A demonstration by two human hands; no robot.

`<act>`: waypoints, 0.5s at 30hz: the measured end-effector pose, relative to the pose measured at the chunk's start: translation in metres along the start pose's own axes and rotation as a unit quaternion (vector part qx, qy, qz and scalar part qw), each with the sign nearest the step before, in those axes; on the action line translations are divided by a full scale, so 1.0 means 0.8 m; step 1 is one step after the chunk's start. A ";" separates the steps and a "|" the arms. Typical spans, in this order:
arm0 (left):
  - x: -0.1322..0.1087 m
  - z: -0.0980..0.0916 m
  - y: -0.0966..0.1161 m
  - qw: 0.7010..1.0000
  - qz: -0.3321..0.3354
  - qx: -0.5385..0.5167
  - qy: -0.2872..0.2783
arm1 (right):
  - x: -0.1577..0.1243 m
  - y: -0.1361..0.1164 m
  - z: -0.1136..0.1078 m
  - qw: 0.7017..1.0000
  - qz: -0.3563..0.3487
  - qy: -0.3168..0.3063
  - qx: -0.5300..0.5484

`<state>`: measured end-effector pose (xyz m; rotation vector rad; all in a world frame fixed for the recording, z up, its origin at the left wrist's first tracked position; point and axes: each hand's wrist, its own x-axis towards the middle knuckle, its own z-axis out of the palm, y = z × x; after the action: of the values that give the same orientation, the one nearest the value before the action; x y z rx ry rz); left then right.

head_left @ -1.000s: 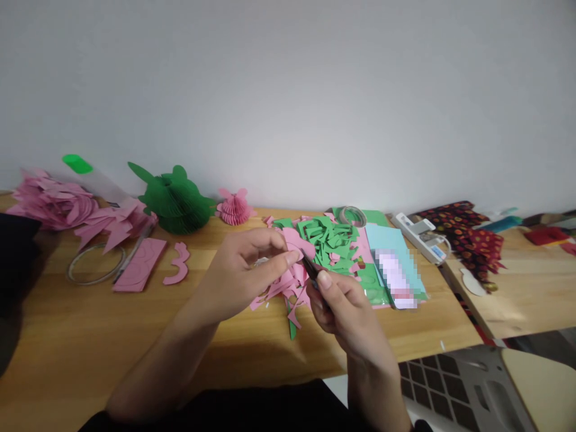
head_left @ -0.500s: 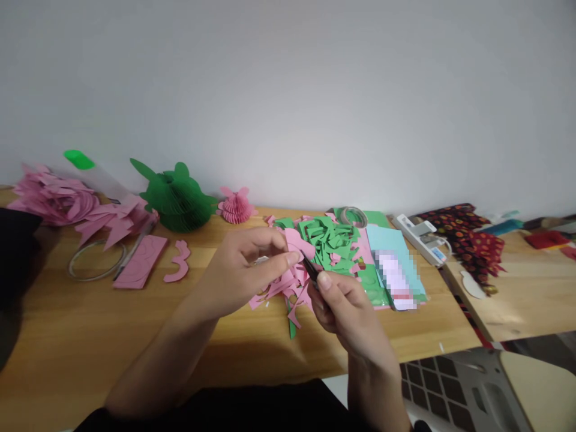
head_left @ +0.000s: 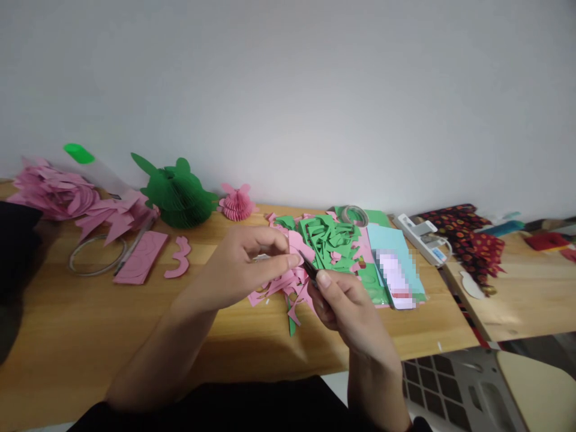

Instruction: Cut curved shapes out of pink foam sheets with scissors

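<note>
My left hand (head_left: 245, 267) pinches a pink paper piece (head_left: 300, 245) between thumb and fingers, held just above the wooden table (head_left: 90, 324). My right hand (head_left: 344, 303) is closed round small dark scissors (head_left: 309, 268), whose blades meet the edge of the pink piece. Below and behind both hands lies a heap of pink paper scraps (head_left: 281, 285) and green paper scraps (head_left: 330, 237).
A green honeycomb paper shape (head_left: 177, 195), a small pink one (head_left: 236, 204), pink cut-outs (head_left: 141, 258), a tape ring (head_left: 92, 261) and a pink paper pile (head_left: 54, 192) sit at left. Coloured sheets (head_left: 389, 252), a tape roll (head_left: 353, 214) and a power strip (head_left: 420, 237) lie right. A second table (head_left: 517, 300) adjoins.
The view has drifted slightly; both hands keep the same hold on the pink piece and scissors, with hardly any movement.
</note>
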<state>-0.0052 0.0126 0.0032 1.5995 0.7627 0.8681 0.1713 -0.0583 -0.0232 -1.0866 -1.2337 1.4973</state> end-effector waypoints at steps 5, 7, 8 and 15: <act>-0.001 -0.001 0.000 1.000 -0.010 -0.009 -0.003 | 0.000 0.000 0.000 1.000 0.006 0.000 -0.005; -0.001 0.000 0.000 1.000 -0.011 -0.010 -0.002 | 0.001 0.000 -0.001 1.000 0.006 0.003 -0.008; -0.001 0.000 0.001 1.000 -0.012 -0.011 -0.001 | 0.001 0.001 -0.001 1.000 0.004 0.004 -0.008; 0.000 0.002 0.002 1.000 0.003 -0.001 -0.001 | 0.002 0.004 -0.001 1.000 0.005 0.007 0.001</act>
<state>-0.0040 0.0118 0.0043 1.6017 0.7563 0.8721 0.1714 -0.0569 -0.0267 -1.1010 -1.2198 1.4953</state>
